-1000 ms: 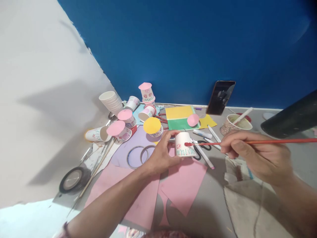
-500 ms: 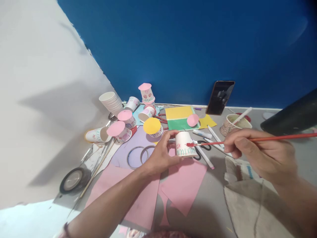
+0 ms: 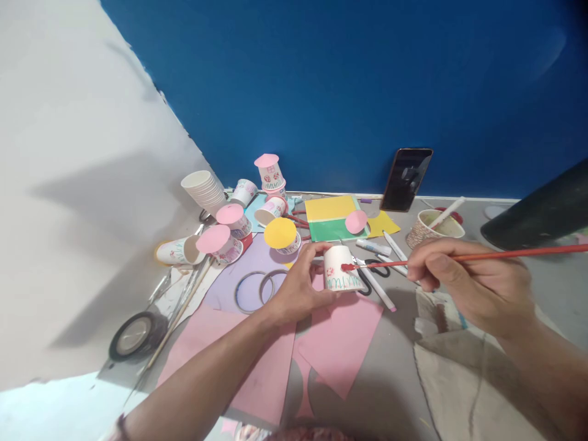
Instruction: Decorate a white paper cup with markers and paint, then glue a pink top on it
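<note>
At the centre, the left hand [image 3: 301, 282] grips an upside-down white paper cup with green and red markings [image 3: 339, 269]. From three o'clock of it, the right hand [image 3: 473, 288] pinches a slim red-handled paintbrush [image 3: 482, 254], its red tip at the cup's side.

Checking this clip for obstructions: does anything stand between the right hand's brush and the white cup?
Nothing visible does. The brush runs from the right hand to the cup's side, while the left hand grips the other side. The scissors lie on the table.
</note>
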`<state>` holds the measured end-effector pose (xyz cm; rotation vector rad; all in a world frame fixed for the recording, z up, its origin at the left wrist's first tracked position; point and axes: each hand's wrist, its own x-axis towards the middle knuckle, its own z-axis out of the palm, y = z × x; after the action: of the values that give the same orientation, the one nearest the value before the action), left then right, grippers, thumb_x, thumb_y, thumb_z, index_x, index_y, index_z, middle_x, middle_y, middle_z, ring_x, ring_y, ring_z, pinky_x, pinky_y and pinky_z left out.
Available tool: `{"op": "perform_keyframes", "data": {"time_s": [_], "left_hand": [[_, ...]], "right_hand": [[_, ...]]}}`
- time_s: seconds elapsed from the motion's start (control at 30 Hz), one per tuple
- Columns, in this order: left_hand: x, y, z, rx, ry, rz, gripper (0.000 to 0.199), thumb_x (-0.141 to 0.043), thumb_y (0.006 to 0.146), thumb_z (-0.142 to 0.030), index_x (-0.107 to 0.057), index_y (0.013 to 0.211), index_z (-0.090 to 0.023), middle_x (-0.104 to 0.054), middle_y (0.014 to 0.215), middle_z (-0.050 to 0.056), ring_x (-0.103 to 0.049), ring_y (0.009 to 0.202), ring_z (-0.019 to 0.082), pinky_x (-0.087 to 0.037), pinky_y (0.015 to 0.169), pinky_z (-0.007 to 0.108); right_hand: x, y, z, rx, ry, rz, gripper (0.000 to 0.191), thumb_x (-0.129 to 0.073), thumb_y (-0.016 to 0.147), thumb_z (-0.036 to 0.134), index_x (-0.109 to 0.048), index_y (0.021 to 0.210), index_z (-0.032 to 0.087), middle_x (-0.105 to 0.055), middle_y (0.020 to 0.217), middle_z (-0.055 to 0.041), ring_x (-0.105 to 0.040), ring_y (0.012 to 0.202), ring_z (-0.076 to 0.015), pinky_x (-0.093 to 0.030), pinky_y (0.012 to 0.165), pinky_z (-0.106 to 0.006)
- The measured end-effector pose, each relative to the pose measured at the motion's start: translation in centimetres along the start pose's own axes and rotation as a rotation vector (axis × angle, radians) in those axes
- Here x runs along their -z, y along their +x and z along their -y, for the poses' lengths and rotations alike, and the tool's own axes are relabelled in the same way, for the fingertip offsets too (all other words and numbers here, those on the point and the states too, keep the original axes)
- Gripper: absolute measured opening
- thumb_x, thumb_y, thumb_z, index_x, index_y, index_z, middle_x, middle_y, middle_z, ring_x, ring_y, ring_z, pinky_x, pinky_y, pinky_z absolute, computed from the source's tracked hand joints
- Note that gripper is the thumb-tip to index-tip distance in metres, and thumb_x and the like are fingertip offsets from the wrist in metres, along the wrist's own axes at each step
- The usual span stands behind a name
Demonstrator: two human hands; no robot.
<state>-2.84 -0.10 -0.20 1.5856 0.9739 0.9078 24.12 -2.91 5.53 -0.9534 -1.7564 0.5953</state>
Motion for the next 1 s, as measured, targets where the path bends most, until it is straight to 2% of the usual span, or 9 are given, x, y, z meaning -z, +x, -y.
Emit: {"op": "perform_keyframes", "data": {"time_s": [0.17, 0.3, 0.4, 0.47, 0.6, 0.7, 0.87, 1.0], "left_hand": [[0.03, 0.01, -0.06, 0.004, 0.000, 0.007, 0.073, -0.084, 0.069, -0.018, -0.055, 0.135, -0.027, -0.057, 0.143, 0.009, -0.062, 0.129, 0.030, -0.052, 0.113, 0.048], [0.06, 0.08, -0.19, -0.001, 0.012, -0.001, 0.073, -0.085, 0.068, -0.019, -0.055, 0.134, -0.026, -0.058, 0.142, 0.010, -0.063, 0.128, 0.031, -0.055, 0.111, 0.048], [0.04, 0.13, -0.08, 0.017, 0.004, -0.005, 0.074, -0.086, 0.068, -0.021, -0.055, 0.135, -0.026, -0.058, 0.143, 0.010, -0.064, 0.128, 0.032, -0.057, 0.107, 0.047], [0.01, 0.14, 0.01, 0.020, -0.006, -0.002, 0.074, -0.087, 0.068, -0.021, -0.055, 0.135, -0.026, -0.058, 0.144, 0.010, -0.064, 0.128, 0.032, -0.057, 0.106, 0.047], [-0.02, 0.11, -0.06, 0.014, -0.004, -0.003, 0.074, -0.089, 0.069, -0.024, -0.056, 0.135, -0.025, -0.057, 0.145, 0.011, -0.064, 0.127, 0.031, -0.057, 0.106, 0.046], [0.03, 0.05, -0.21, 0.029, -0.005, -0.005, 0.074, -0.090, 0.068, -0.025, -0.056, 0.134, -0.026, -0.057, 0.145, 0.012, -0.064, 0.126, 0.032, -0.058, 0.106, 0.047], [0.06, 0.01, 0.17, 0.026, -0.076, 0.023, 0.076, -0.090, 0.071, -0.025, -0.054, 0.138, -0.027, -0.056, 0.148, 0.011, -0.063, 0.131, 0.033, -0.056, 0.108, 0.047], [0.05, 0.04, 0.70, 0.017, -0.111, 0.034, 0.075, -0.091, 0.072, -0.024, -0.054, 0.137, -0.028, -0.056, 0.149, 0.011, -0.063, 0.133, 0.032, -0.054, 0.111, 0.048]], "right_hand": [[-0.10, 0.04, 0.15, 0.000, 0.006, 0.037, 0.027, -0.059, 0.105, 0.026, -0.076, 0.084, 0.026, -0.072, 0.070, 0.0001, -0.063, 0.048, -0.0120, -0.053, 0.043, -0.021], [-0.12, 0.08, 0.20, 0.005, -0.010, -0.019, 0.026, -0.060, 0.105, 0.024, -0.076, 0.085, 0.025, -0.073, 0.072, 0.0010, -0.064, 0.050, -0.0101, -0.054, 0.046, -0.018], [0.05, 0.13, 0.20, 0.013, -0.011, 0.004, 0.027, -0.059, 0.105, 0.024, -0.076, 0.084, 0.025, -0.072, 0.071, 0.0012, -0.063, 0.050, -0.0092, -0.053, 0.045, -0.017], [0.21, 0.15, 0.19, 0.015, -0.017, 0.027, 0.027, -0.059, 0.105, 0.023, -0.076, 0.084, 0.024, -0.071, 0.070, 0.0010, -0.063, 0.050, -0.0092, -0.052, 0.045, -0.017], [0.46, 0.11, 0.18, 0.000, -0.021, -0.026, 0.028, -0.060, 0.105, 0.025, -0.076, 0.082, 0.023, -0.072, 0.071, -0.0009, -0.063, 0.051, -0.0107, -0.053, 0.045, -0.020], [0.56, 0.11, 0.19, -0.001, -0.016, -0.015, 0.027, -0.061, 0.104, 0.028, -0.076, 0.083, 0.024, -0.072, 0.068, -0.0008, -0.062, 0.048, -0.0119, -0.052, 0.042, -0.021], [0.77, 0.22, 0.03, 0.002, -0.047, -0.040, 0.029, -0.061, 0.105, 0.030, -0.076, 0.081, 0.024, -0.072, 0.069, -0.0011, -0.063, 0.050, -0.0122, -0.053, 0.043, -0.021], [0.81, 0.20, -0.11, -0.010, -0.043, -0.010, 0.028, -0.061, 0.105, 0.029, -0.076, 0.083, 0.023, -0.071, 0.069, -0.0011, -0.063, 0.050, -0.0115, -0.052, 0.044, -0.021]]}}
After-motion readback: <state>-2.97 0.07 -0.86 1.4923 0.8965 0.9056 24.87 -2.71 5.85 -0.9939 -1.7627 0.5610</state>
